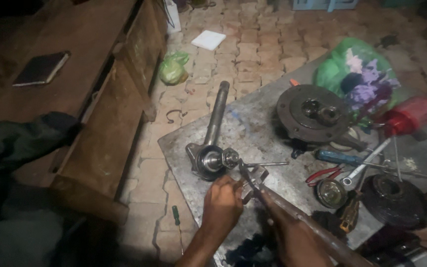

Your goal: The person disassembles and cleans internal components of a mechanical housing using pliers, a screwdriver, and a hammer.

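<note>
A steel shaft with a bearing hub [212, 143] is laid on the grey metal plate [253, 128], its rod running toward 12 o'clock and its hub end with a hexagonal nut [230, 157] sitting near the plate's 9 o'clock edge. The nut is met by the jaws of a long rusty wrench [292, 210], whose handle runs away to 5 o'clock. The left hand [222, 202] is curled at 6 o'clock of the hub, its fingers closed around the wrench head just beside the nut. The right hand [287, 237] is wrapped shut on the wrench handle, further toward 5 o'clock. A thin metal rod [268, 163] is seen at 3 o'clock of the nut. At 2 o'clock a round rusty flange [312, 114] with 2 holes is laid, with a green plastic bag [354, 66] of purple cloth beyond it. At 3 o'clock lie red-handled pliers [322, 174], a blue-handled tool [339, 158], a red can [411, 114], a small round cap [330, 193] and a dark pulley wheel [394, 200]. At 7 o'clock a green-handled screwdriver [176, 215] is left on the brick floor [253, 44], and a wooden bench [100, 109] with a dark book [40, 68] stands at 10 o'clock
</note>
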